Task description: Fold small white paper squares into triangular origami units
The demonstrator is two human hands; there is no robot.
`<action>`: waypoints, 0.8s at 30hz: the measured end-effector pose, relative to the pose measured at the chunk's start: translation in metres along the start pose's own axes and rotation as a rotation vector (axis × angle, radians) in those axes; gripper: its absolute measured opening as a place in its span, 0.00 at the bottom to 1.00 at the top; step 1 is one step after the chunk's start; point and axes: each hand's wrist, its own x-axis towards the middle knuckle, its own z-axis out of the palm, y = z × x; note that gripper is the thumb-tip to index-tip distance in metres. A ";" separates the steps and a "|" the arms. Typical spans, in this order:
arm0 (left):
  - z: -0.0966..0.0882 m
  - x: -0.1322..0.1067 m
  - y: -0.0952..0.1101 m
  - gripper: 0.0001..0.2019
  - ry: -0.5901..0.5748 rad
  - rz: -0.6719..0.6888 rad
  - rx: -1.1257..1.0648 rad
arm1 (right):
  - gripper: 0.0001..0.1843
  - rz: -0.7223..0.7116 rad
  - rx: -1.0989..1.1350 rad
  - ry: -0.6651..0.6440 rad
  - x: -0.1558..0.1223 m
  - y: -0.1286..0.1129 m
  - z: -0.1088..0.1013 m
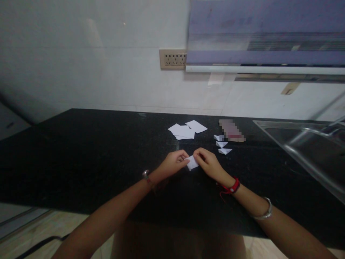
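A small white piece of paper is pinched between both hands just above the black countertop. My left hand grips its left edge and my right hand grips its right edge, with fingers curled on the paper. Behind the hands lies a loose pile of flat white paper sheets. To the right of the pile sit three small folded white paper triangles.
A steel sink is set into the counter at the right. A blurred pinkish object lies beside the triangles. A wall socket and a purple-fronted cabinet are on the white wall behind.
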 end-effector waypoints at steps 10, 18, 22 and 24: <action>0.001 -0.001 -0.006 0.05 -0.046 0.006 0.059 | 0.06 -0.002 -0.024 -0.121 0.001 0.002 -0.002; -0.001 0.002 0.005 0.04 -0.048 -0.068 -0.045 | 0.08 0.044 -0.004 -0.023 0.002 0.001 0.001; 0.000 0.001 -0.002 0.05 -0.042 -0.061 -0.079 | 0.09 0.066 0.078 -0.106 0.002 0.006 -0.002; 0.000 0.000 -0.005 0.06 -0.032 -0.056 -0.083 | 0.09 0.083 0.095 -0.149 0.002 0.007 -0.004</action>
